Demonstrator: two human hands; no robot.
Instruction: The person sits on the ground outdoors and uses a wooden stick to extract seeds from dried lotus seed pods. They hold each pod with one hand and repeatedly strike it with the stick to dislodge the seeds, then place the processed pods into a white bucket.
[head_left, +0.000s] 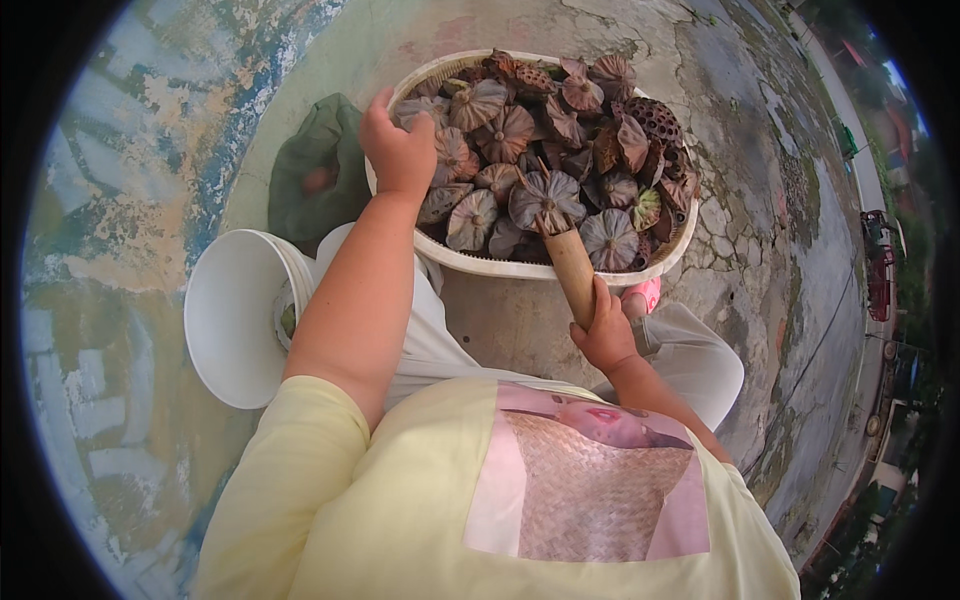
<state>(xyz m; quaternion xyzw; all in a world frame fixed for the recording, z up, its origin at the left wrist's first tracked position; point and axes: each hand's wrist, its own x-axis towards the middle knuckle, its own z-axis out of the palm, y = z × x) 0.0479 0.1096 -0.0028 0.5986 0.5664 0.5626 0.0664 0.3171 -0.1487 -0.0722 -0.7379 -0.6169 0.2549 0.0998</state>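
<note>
A pale plastic basket (480, 262) in front of me is heaped with dried brown lotus seed pods (506, 135). My right hand (609, 330) grips a bamboo tube (571, 270) near its lower end. The tube's far end has split, pointed prongs that lie over a pod (551, 199) near the basket's front; whether they grip it I cannot tell. At the basket's left rim is my left hand (401, 142), its fingers raised and somewhat apart, with nothing visible between them. One greenish pod (645, 208) lies among the brown ones at the right.
A white plastic bucket (240, 319) lies tilted at my left, beside my forearm. Beyond it a dark green mesh bag (315, 176) rests against a painted, peeling wall (142, 225). Cracked concrete ground (750, 187) stretches to the right. My knees are on either side, close to the basket.
</note>
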